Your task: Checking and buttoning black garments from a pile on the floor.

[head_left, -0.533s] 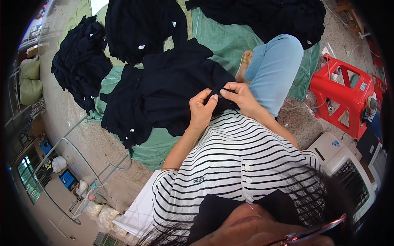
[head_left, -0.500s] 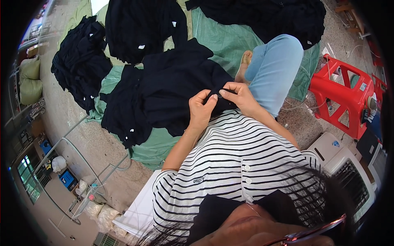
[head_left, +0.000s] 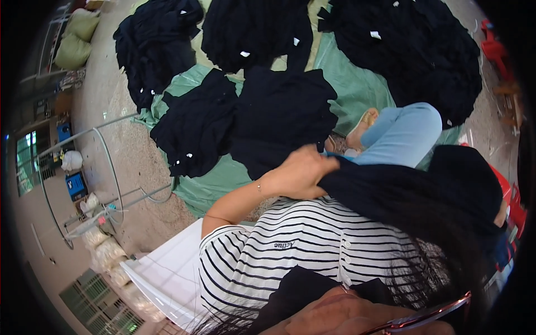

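A dark garment (head_left: 391, 181) stretches across my lap toward the right, raised off the floor. My left hand (head_left: 304, 172) is closed on its left end, the fingers slightly blurred. At the garment's far right edge a small patch of my right hand (head_left: 501, 214) shows; cloth hides its fingers. Ahead of my left hand lie another dark garment (head_left: 285, 111), spread flat, and a smaller dark heap (head_left: 201, 131) with small white tags.
Green sheeting (head_left: 215, 187) covers the floor under the clothes. Larger dark garment piles (head_left: 257, 33) lie farther off. My bent leg in blue jeans (head_left: 402, 134) rises at right. A metal tube frame (head_left: 106, 151) stands left, and a red plastic stool (head_left: 498, 173) is partly covered at right.
Both hands were together at the garment's edge in front of me. They have parted: the right has swung far to the right, and a garment has come off the floor across my lap.
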Demonstrator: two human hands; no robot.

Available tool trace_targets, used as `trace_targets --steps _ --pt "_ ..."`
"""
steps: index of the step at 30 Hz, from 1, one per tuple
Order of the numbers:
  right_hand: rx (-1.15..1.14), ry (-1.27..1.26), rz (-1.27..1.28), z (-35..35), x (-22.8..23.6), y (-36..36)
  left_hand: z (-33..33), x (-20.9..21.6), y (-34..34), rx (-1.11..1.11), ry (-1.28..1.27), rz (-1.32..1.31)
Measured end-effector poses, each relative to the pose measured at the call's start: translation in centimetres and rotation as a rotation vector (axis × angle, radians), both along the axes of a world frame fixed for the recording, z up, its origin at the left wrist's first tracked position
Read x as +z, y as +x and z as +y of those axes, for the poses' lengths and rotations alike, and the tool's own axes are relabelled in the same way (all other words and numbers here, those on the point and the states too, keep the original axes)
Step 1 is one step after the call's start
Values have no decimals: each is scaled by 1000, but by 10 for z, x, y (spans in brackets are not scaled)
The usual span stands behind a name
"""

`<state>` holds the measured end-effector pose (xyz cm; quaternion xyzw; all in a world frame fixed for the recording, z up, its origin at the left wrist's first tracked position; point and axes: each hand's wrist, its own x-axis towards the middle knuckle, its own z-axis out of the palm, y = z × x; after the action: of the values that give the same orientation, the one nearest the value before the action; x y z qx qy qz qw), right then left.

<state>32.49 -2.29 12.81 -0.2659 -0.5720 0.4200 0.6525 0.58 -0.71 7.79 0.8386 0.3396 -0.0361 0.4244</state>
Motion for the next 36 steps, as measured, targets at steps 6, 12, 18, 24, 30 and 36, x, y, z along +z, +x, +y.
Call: trace_targets --steps 6,12,18,24,30,36 --pt "-295 -513 -364 43 -38 2 72 43 -85 253 164 -48" --pt "-124 -636 -425 46 -124 -35 248 258 -312 897 2095 431" --pt "106 -607 -694 27 -155 -80 231 165 -282 1009 1161 -441" --pt "115 -555 -906 41 -194 -106 73 -34 -117 957 119 -255" --pt "-212 -316 -983 80 -230 -147 -27 -77 -48 836 717 -120" --pt "-279 -284 -955 93 -243 -156 -65 -104 -33 805 846 127"
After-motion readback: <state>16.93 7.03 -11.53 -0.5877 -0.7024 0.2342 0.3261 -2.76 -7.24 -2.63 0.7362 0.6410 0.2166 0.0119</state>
